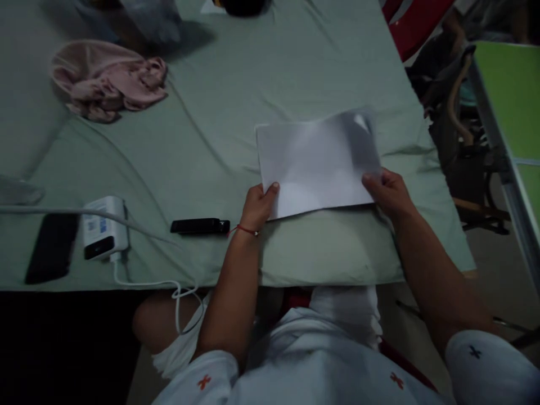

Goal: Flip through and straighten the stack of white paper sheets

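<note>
White paper is the thing in hand: a single sheet of paper lies on a surface draped in a pale green sheet, which looks more like a bed than a desk, close to its near edge and in front of the person. The left hand pinches the sheet's near left corner, thumb on top and fingers curled under, so it is closed on the paper. The right hand holds the near right corner in the same way, thumb pressed on the top face. The far right corner of the paper looks lifted or curled and is blurred, so I cannot tell whether it is folded over. By my reading, the step in hand is squaring or lifting the sheet by its near edge with both hands; any next move calls for an even grip at both corners so the thin sheet does not crease or slide on the soft cloth. A red string bracelet circles the left wrist. Just left of that wrist lies a slim black device, apart from the paper. Farther left sit a white charger block with its white cable and a dark phone. A crumpled pink garment lies well apart at the far left.
</note>
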Demonstrator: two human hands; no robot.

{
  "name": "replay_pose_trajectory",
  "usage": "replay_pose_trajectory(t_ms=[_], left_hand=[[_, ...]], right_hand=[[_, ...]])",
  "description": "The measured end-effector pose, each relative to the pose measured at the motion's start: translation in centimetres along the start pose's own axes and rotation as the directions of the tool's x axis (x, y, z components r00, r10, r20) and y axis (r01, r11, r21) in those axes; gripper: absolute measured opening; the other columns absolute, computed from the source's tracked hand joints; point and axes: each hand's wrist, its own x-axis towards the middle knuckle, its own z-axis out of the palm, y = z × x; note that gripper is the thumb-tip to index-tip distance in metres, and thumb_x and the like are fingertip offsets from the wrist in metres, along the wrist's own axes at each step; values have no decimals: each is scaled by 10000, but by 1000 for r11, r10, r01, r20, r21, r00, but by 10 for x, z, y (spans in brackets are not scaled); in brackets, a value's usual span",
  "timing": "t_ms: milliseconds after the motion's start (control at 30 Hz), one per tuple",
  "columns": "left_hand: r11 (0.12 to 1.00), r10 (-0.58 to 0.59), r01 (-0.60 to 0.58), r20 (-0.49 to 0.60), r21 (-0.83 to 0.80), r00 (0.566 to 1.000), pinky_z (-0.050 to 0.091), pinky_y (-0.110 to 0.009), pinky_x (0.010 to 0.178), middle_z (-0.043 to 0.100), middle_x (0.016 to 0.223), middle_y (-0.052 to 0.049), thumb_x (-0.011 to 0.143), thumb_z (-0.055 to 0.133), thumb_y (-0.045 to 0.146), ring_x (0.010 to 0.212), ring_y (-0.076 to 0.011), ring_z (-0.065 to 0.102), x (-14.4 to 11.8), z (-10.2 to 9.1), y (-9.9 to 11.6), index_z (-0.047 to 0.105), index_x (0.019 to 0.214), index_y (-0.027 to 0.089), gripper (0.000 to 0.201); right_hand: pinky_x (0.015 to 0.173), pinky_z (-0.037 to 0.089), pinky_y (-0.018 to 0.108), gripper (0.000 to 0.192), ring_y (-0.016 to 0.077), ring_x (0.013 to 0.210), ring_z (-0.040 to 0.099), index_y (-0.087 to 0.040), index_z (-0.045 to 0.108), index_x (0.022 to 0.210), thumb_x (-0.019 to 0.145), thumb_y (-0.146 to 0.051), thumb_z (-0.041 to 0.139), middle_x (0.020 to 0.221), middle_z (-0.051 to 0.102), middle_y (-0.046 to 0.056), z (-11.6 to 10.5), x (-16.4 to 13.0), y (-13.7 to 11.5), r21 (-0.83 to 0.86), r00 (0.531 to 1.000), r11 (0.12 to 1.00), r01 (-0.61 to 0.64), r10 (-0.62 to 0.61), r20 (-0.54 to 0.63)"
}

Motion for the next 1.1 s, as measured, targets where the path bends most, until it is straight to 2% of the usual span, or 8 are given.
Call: replay_pose_trajectory(t_ms=[100,200,333,467,533,700,900,1100], left_hand=[[999,23,-23,-9,35,1000,428,-251,565,618,667,-14,855,800,536,652,-158,551,-8,-4,-2,699,732,149,419],[999,24,-25,59,21,998,422,-252,562,606,663,-14,839,825,525,665,-165,540,-16,-5,0,694,708,155,413],[999,38,-38,108,4,993,418,-249,558,629,680,-24,848,808,561,649,-154,530,-19,-7,1,732,744,148,432],[1000,18,-17,159,-8,987,448,-261,579,641,680,-30,826,824,578,664,-168,571,-19,-7,-1,743,748,149,444],[999,15,-10,135,-37,991,481,-270,610,686,734,-46,802,839,587,706,-184,619,-18,-6,-2,756,806,144,451],[984,112,-97,98,-147,989,560,-297,787,781,996,-78,709,909,555,930,-221,704,-12,-3,-1,763,1054,172,536],[995,11,5,160,-103,987,374,-259,512,577,569,15,794,872,454,519,-130,504,-11,-5,-2,725,851,194,305],[989,33,-15,120,-148,992,338,-256,467,566,586,30,762,879,530,490,-112,423,-11,-1,-1,721,861,214,368]], right_hand=[[682,487,312,343,168,734,579,-246,721,820,756,-566,827,802,695,2,6,9,11,-59,994,997,58,-63,-85],[718,520,331,359,187,769,625,-260,740,896,747,-578,814,824,721,-1,2,8,20,-12,990,1000,27,-28,-140],[693,529,343,378,214,794,670,-270,743,903,718,-589,830,850,747,21,-7,5,20,93,991,996,-20,32,-127],[682,552,371,405,238,772,696,-255,753,879,643,-544,911,849,772,40,-12,2,17,143,993,983,-115,117,-11],[703,568,380,417,234,765,699,-247,758,894,616,-506,930,848,781,33,-12,1,18,146,992,981,-127,129,-5],[789,598,394,427,229,827,717,-265,743,919,606,-501,911,887,790,20,-9,6,23,180,988,983,-26,52,-142],[842,614,428,482,253,878,737,-269,719,980,618,-517,920,947,799,43,-8,9,25,242,980,970,31,18,-196],[798,624,440,549,331,1114,729,-290,682,1015,653,-666,854,1085,792,89,-9,6,21,123,980,992,-4,29,-197]])
